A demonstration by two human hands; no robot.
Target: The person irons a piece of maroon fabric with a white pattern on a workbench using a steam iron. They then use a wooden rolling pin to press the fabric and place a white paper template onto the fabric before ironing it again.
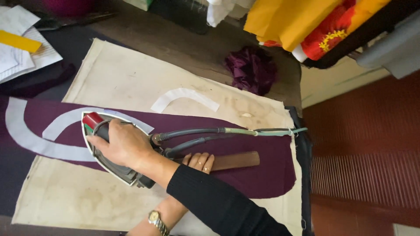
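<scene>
My right hand (pixel 122 144), in a black sleeve, grips the handle of a steam iron (pixel 124 174) with a red knob at its tip. The iron sits flat on a dark purple fabric piece (pixel 262 175), over the end of a curved white interfacing strip (pixel 24 137). My left hand (pixel 199 161), with a watch on the wrist, passes under my right arm. Its fingers rest on the purple fabric against the end of a brown wooden block (pixel 238 160). Grey hoses (pixel 205 131) run from the iron's rear to the right.
A stained cream pressing cloth (pixel 122 74) covers the table, with a loose white curved strip (pixel 183 96) on it. A crumpled purple scrap (pixel 251 70) lies behind. Papers (pixel 19 52) lie at far left, yellow and red cloth (pixel 306 22) at top right. The table's edge (pixel 302 153) drops off at right.
</scene>
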